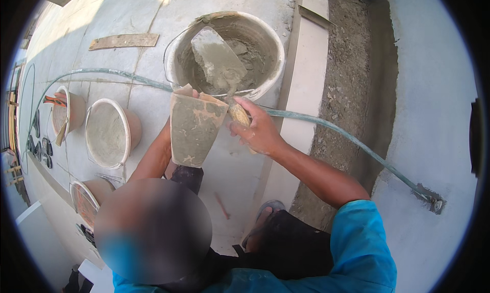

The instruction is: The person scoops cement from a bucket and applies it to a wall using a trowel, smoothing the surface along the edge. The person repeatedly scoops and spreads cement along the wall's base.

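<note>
Centre | right hand (258,131) grips trowel (217,58) by handle (238,114): likely stiff, blade-heavy | left hand (195,93) grips board (196,129): likely rigid, slick

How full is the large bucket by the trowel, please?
The bucket is partly full: grey mortar lies inside, with inner wall showing above it.

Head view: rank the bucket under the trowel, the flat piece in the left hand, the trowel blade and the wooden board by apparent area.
1. Bucket
2. Flat piece, though nearness may be enlarging it
3. Trowel blade
4. Wooden board, long but narrow
</note>
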